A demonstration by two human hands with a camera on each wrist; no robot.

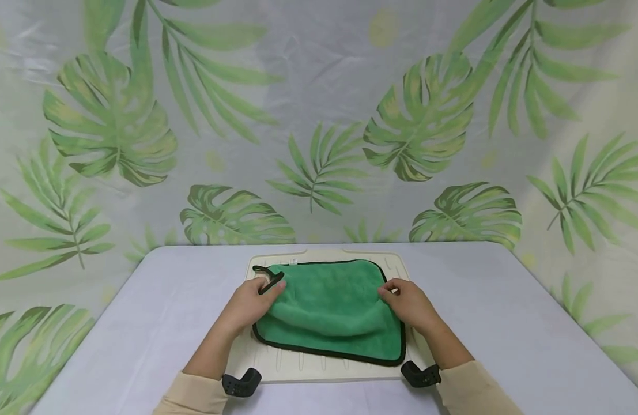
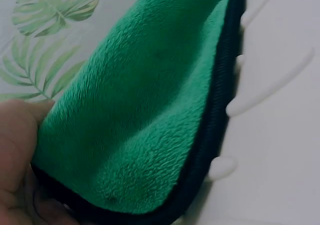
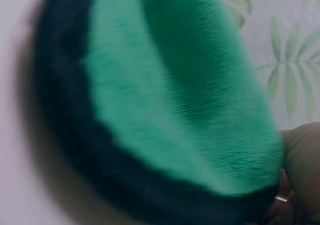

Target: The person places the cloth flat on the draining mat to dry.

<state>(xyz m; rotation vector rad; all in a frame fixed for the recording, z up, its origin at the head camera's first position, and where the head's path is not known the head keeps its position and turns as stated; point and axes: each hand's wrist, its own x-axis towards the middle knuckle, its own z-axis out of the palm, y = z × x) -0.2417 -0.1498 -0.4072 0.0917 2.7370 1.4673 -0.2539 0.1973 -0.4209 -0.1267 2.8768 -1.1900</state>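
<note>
A green plush towel (image 1: 329, 294) with dark edging spreads over a cream ribbed mat (image 1: 298, 369) in the head view. My left hand (image 1: 256, 301) pinches its left edge, thumb on top, near a dark hanging loop (image 1: 273, 281). At the opposite edge, my right hand (image 1: 407, 301) pinches the cloth between thumb and fingers. A soft fold sags across the towel between both hands. In the left wrist view the towel (image 2: 135, 100) rises toward the thumb, its edging low over the mat. The right wrist view has the towel (image 3: 200, 110) curving up to the right hand (image 3: 302, 175).
The mat lies on a table with a white cover (image 1: 479, 300). Behind it hangs a leaf-patterned curtain (image 1: 329, 104). Black wrist mounts (image 1: 242, 383) sit at both sleeve cuffs, over the near part of the mat.
</note>
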